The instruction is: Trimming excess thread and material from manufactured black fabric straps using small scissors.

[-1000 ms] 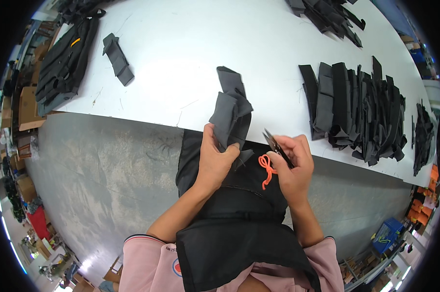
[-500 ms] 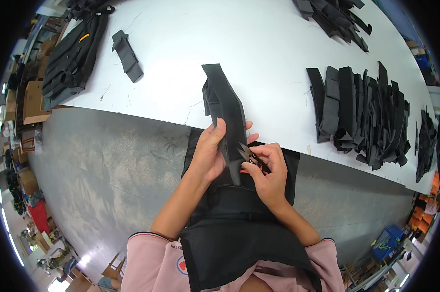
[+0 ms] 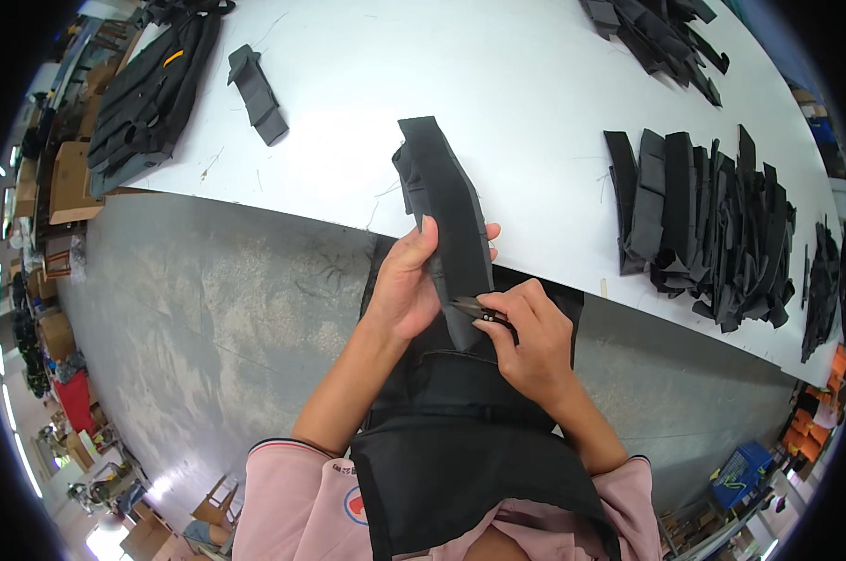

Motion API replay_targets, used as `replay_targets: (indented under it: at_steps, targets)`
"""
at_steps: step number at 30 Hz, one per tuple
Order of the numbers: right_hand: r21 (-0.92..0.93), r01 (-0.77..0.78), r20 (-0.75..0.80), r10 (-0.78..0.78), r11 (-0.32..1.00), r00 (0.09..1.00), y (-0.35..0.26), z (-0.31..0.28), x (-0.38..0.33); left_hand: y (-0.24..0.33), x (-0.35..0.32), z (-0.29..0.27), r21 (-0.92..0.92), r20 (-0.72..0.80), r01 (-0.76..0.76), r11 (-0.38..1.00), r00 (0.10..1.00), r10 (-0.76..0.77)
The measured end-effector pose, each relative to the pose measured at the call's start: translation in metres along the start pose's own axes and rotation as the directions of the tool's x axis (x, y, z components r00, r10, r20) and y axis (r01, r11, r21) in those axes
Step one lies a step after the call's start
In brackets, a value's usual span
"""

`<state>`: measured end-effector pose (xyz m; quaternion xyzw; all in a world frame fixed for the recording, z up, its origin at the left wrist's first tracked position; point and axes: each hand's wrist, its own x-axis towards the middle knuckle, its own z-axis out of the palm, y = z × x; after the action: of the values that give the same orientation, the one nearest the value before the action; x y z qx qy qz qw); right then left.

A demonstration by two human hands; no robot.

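Note:
My left hand (image 3: 414, 279) grips a long black fabric strip (image 3: 449, 201), thumb on its left side and fingertips showing past its right edge. The far end of the strip hangs over the white table (image 3: 339, 122); its near end comes down over my black apron. My right hand (image 3: 533, 338) is closed round small thread snips (image 3: 480, 310) with dark handles. Their blades lie against the strip's right edge near its lower end. Loose threads stick out from the strip's left side.
Many black fabric strips (image 3: 675, 206) lie in a row on the table's right, with another heap (image 3: 661, 47) at the far right. A single strip (image 3: 258, 96) and a black backpack (image 3: 157, 103) are at the left. The table's near edge runs just beyond my hands.
The snips have turned from pointing up and left to nearly level, their blades now closer together at the strip's edge. The strip has turned slightly in my left hand.

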<state>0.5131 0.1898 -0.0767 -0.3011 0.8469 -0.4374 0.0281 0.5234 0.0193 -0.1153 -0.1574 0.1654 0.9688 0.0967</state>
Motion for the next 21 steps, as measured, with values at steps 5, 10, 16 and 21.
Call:
replay_targets:
  at_steps: [5, 10, 16, 21]
  targets:
    - [-0.043, 0.034, -0.012, -0.035, 0.998, 0.999, 0.0009, 0.0024, -0.0028, -0.0007, 0.0009, 0.0006, -0.001, -0.001, 0.009, 1.000, 1.000, -0.009]
    - [0.020, -0.034, -0.065, 0.035, 0.999, 0.997, -0.0024, -0.0005, -0.0070, -0.0016, -0.0019, -0.0009, -0.001, -0.018, 0.015, 1.000, 1.000, -0.015]
    - [-0.036, 0.007, -0.037, -0.009, 0.999, 0.999, -0.0021, -0.0003, -0.0042, -0.0008, -0.0017, 0.0032, 0.016, 0.022, 0.019, 1.000, 1.000, -0.020]
    - [0.017, -0.023, -0.048, 0.024, 1.000, 0.999, -0.0014, -0.0028, -0.0071, -0.0005, -0.0038, 0.0065, 0.060, -0.022, 0.015, 0.998, 1.000, -0.014]
